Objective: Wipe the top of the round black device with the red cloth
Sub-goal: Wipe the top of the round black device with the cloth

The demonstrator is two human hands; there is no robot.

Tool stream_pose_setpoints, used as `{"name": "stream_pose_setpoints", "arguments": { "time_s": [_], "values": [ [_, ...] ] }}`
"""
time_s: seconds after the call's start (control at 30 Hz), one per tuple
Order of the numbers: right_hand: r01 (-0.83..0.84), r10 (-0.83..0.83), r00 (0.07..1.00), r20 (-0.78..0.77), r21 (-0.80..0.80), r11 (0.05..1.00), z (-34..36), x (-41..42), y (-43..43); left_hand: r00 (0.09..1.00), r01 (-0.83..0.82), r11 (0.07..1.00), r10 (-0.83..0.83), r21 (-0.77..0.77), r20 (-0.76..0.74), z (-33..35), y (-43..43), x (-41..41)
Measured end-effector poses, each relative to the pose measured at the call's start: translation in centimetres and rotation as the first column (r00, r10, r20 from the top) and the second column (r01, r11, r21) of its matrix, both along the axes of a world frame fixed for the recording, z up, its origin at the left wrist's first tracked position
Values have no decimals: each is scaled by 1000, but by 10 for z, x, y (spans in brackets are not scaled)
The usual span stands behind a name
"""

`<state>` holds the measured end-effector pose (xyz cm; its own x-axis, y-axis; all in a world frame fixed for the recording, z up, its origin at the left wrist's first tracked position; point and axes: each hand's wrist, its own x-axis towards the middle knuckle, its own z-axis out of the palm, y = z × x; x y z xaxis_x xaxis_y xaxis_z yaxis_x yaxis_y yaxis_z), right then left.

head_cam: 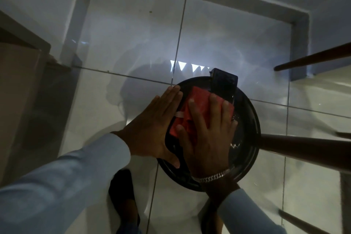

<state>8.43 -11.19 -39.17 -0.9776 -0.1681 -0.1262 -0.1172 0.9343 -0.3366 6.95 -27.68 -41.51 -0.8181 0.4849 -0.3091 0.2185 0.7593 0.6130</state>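
Tiles (pixel 218 30) of glossy pale floor, grey skirting behind, carried the round black device (pixel 248 125), its near rim hidden by wrists. Right hand (pixel 208 138) pressed flat, fingers spread, on the crumpled red cloth (pixel 197 104) atop it; left hand (pixel 152 129) lay open, grasping nothing, against the left edge. Dark wooden legs (pixel 313 59) were cut off rightward.
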Motion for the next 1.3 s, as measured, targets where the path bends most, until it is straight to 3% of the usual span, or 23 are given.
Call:
{"name": "stream_pose_setpoints", "arguments": {
  "time_s": [0.17,0.3,0.4,0.67,0.9,1.1,1.3],
  "values": [
    [-118,120,990,-74,36,992,2,33,30,1000,-1,1000,1,-25,-2,1,-2,0],
    [-29,31,999,28,-60,998,6,9,20,998,23,996,-28,-89,-55,2,0,0],
    [-36,35,999,14,91,995,-1,0,-1,988,78,991,-90,-105,-122,4,2,-2],
    [-325,336,941,-45,163,932,-4,22,51,994,78,993,-84,-93,-66,2,-4,-1],
    [-64,60,998,-33,-139,988,7,-47,46,991,87,987,-99,-132,-89,4,0,-3],
    [-166,165,986,24,120,979,-8,-59,39,997,56,996,-60,-63,-55,-1,7,-5],
    [36,-34,998,-47,42,998,-7,-41,39,1000,21,998,-22,-56,-22,3,8,-4]
  ]
}}
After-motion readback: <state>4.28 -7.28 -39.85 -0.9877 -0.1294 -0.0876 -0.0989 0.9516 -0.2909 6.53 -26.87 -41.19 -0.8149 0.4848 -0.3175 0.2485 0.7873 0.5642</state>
